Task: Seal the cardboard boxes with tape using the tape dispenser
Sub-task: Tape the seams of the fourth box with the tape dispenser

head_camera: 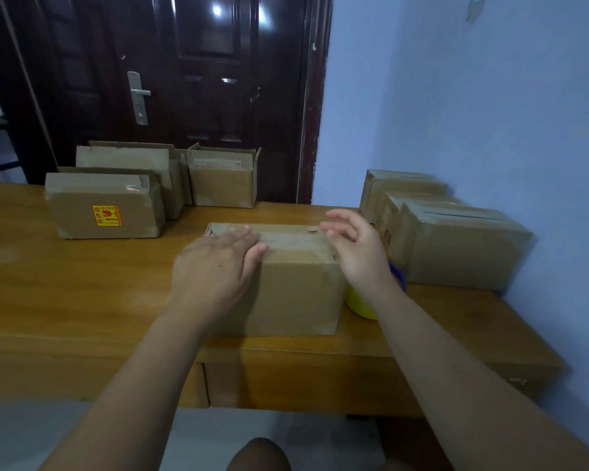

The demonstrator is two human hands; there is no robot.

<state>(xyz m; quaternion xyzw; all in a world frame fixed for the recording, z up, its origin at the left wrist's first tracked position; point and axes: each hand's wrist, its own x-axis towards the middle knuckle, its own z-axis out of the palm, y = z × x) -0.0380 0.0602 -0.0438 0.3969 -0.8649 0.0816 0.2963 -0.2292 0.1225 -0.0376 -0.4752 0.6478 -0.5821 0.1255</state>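
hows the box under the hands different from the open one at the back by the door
The near box has its top flaps folded shut; the back box has its flaps standing up, top open. The left hand lies flat on the near box and the right hand hovers at its right end; no hand touches the back box. Both are plain brown cardboard on the wooden table.

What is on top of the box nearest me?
The left hand lies flat on the left end of the box; the right hand is over its right end, contact unclear. The left hand hides part of the top.
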